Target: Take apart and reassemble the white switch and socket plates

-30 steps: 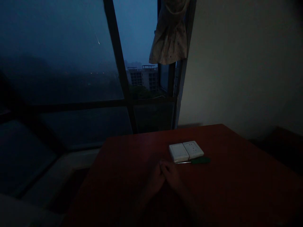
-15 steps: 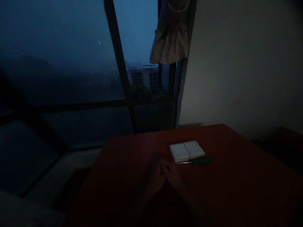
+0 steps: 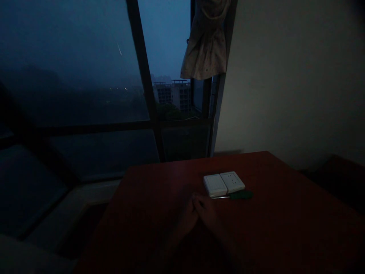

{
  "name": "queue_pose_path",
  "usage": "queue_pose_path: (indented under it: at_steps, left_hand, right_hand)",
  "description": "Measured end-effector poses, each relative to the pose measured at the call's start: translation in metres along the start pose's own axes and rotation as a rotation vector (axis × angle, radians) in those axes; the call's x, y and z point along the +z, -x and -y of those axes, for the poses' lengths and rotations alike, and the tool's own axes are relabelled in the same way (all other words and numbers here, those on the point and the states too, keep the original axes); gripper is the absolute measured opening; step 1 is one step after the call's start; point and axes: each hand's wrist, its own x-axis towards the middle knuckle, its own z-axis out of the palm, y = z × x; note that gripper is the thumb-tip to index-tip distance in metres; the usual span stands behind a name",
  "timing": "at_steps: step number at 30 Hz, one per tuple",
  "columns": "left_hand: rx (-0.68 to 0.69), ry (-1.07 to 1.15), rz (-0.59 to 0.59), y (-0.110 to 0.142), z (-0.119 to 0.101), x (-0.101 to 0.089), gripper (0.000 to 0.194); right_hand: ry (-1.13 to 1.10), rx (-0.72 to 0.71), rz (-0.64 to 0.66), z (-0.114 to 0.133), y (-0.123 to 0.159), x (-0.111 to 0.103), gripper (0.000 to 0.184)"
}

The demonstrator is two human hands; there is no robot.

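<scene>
The room is very dim. My left hand (image 3: pixel 184 222) and my right hand (image 3: pixel 209 216) rest on a red-brown table (image 3: pixel 285 220), fingertips touching each other, fingers stretched out and holding nothing. Just beyond my right hand lie two white wall plates side by side: a switch plate (image 3: pixel 215 185) on the left and a socket plate (image 3: pixel 232 182) on the right. A screwdriver with a green handle (image 3: pixel 241 195) lies along their near edge, its metal shaft pointing left towards my fingertips.
A large window with dark frames (image 3: pixel 145 95) fills the left, with buildings outside at dusk. A pale cloth (image 3: pixel 205 49) hangs at the window's right edge. A plain wall (image 3: pixel 291 83) stands behind the table. A low ledge (image 3: pixel 85 190) runs left of the table.
</scene>
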Motion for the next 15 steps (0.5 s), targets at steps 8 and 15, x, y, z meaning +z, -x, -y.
queue_pose_path:
  at_steps: [8, 15]
  left_hand:
    - [-0.023, 0.005, -0.006, -0.0014, 0.003, 0.0011, 0.021]
    - [-0.028, 0.007, -0.005, -0.0008, -0.0015, 0.0007, 0.022]
  right_hand:
    - [-0.016, 0.002, 0.005, -0.0007, -0.0005, 0.0002, 0.038]
    - [-0.032, -0.01, -0.001, -0.0024, -0.0006, 0.0012, 0.038]
